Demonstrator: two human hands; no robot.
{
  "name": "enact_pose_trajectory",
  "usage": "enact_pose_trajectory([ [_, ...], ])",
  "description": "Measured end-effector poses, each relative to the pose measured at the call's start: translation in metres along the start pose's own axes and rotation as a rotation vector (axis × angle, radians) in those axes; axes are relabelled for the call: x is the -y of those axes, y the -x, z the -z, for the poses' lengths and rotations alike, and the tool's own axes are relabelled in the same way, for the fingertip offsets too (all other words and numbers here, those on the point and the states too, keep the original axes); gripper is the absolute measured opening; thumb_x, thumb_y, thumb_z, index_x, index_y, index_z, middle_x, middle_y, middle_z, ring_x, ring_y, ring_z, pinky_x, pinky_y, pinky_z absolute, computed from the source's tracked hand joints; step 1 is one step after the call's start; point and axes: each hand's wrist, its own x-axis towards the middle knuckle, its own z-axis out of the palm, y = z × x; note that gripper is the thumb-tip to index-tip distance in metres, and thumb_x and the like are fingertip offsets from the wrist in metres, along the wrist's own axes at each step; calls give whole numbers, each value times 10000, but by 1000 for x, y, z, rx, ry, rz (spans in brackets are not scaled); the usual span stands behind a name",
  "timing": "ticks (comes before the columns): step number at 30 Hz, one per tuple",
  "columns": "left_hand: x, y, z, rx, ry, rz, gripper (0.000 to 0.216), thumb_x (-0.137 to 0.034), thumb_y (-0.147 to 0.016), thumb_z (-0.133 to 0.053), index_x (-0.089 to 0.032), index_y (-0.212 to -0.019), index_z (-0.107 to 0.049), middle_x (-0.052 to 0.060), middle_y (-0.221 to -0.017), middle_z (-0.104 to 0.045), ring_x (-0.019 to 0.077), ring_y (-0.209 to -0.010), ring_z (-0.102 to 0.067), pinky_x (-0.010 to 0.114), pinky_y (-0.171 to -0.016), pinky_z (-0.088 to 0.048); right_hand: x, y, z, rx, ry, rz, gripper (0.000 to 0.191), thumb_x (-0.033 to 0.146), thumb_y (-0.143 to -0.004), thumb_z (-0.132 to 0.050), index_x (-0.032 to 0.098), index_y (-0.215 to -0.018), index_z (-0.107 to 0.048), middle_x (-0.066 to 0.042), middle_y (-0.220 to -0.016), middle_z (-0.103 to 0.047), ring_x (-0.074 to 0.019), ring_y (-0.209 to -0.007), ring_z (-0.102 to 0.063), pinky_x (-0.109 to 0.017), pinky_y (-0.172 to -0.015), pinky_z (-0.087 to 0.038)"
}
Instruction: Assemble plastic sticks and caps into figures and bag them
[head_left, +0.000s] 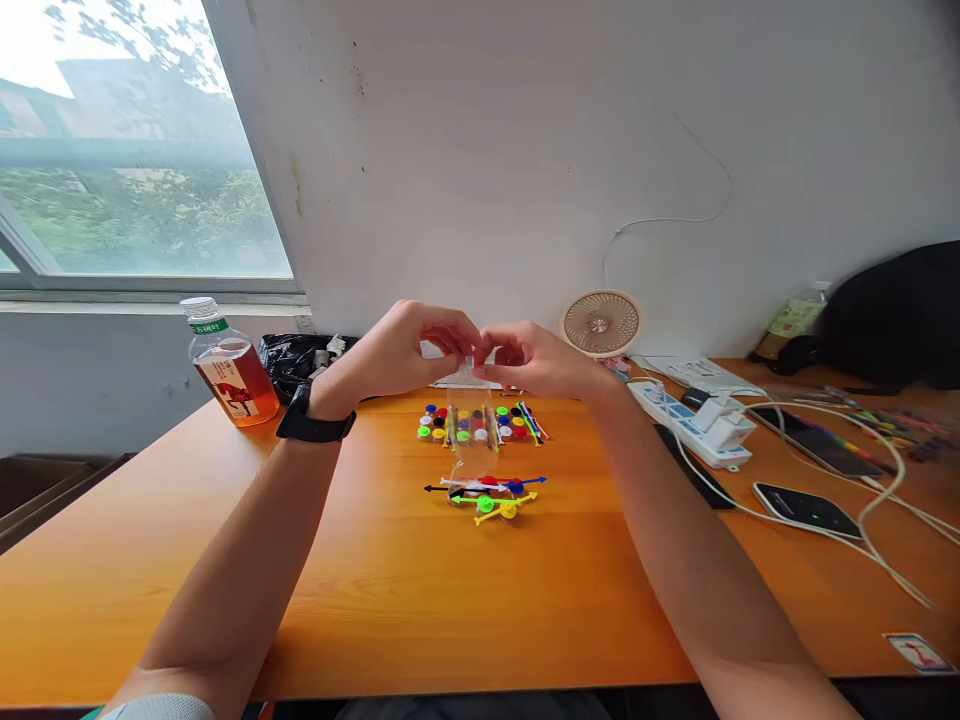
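Observation:
My left hand, with a black band on its wrist, and my right hand meet above the middle of the table. Fingertips of both are pinched together on the top edge of a clear plastic bag, which hangs down from them. Through the bag I see parts of the small coloured pieces behind it. Below it lies a loose cluster of arrow spinners on round bases, among them a green spinner, a yellow spinner and a blue spinner. Whether anything is inside the bag, I cannot tell.
Behind the bag are groups of coloured round pieces and thin arrows. A tea bottle and a black plastic bag stand left. To the right are a small fan, a power strip, cables and a phone.

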Motion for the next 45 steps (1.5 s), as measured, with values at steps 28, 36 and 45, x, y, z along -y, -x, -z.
enact_pose_trajectory([
  [28,37,7,-6,498,602,252,852,-372,-899,-773,-361,-1639,-349,108,-1331,-676,306,-1216,-662,434,-987,-569,14,7,10,276,-66,-39,350,435,-945,-749,203,-1206,-776,-57,-1075,-769,-146,-781,-678,-243,-637,-487],
  [36,37,7,-11,546,408,280,785,-403,-907,-766,-296,-1603,-419,103,-1398,-651,336,-1297,-606,367,-965,-554,10,7,6,499,-4,-82,451,422,-959,-753,260,-1379,-730,-61,-1338,-719,-172,-959,-678,-246,-764,-518],
  [45,65,11,-12,565,399,348,796,-447,-900,-774,-277,-1600,-433,115,-1356,-695,326,-1183,-688,371,-908,-587,-5,5,8,402,-15,-170,341,385,-1041,-634,241,-1322,-766,-69,-1326,-737,-212,-1111,-706,-265,-887,-572],
])
